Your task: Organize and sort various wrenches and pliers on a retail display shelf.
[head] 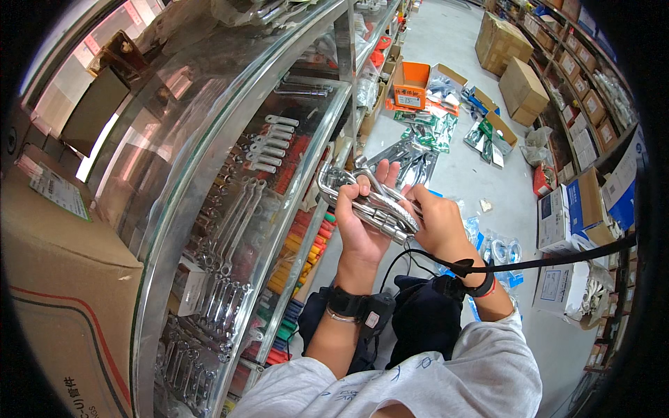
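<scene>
A bundle of several chrome L-shaped socket wrenches (387,210) lies across my left hand (358,230), whose thumb presses over the shafts. The bent ends point up and left, toward the glass case. My right hand (439,217) closes around the lower right part of the bundle, and its fingers hide some of the shafts. One wrench has a textured grip along its middle. Both hands are in front of my body, beside the front edge of the glass display case (300,193).
Combination wrenches (240,224) and sockets (269,151) lie inside the case at left. On the floor ahead are an orange box (410,86) and packaged tools (418,157). Shelving (590,78) and cartons (522,91) line the right. A black cable (549,265) crosses near my right wrist.
</scene>
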A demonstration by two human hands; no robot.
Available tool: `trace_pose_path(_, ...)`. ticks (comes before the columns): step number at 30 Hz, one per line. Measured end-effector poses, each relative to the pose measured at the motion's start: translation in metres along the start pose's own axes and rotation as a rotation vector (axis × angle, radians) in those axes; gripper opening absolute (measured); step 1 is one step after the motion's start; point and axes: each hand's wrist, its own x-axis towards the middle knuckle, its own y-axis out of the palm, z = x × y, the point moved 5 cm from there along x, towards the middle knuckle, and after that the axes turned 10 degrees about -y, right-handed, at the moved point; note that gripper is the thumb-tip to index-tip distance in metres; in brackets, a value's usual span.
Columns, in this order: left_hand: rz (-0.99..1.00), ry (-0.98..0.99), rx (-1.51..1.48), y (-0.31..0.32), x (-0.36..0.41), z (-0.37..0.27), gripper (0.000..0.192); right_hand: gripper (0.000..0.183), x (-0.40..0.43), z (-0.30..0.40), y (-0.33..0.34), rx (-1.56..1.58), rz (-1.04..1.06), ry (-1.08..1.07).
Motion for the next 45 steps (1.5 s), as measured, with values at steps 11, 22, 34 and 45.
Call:
trace_pose_path(11, -0.054, -0.08, -0.022, -0.001, 0.0, 0.003, 0.016, 0.017, -0.002, 0.008, -0.002, -0.136, -0.203, -0.126)
trace_pose_path(22, -0.318, -0.08, 0.153, -0.027, -0.001, 0.003, 0.012, 0.012, 0.034, -0.036, -0.016, 0.162, -0.286, -0.071)
trace_pose_path(34, -0.179, 0.002, 0.104, -0.013, -0.006, -0.009, 0.015, 0.017, 0.156, -0.007, 0.056, 0.204, -0.39, -0.343)
trace_pose_path(45, -0.139, 0.075, 0.103, -0.001, -0.012, -0.02, 0.014, 0.015, 0.202, 0.0, 0.097, 0.132, -0.317, -0.437)
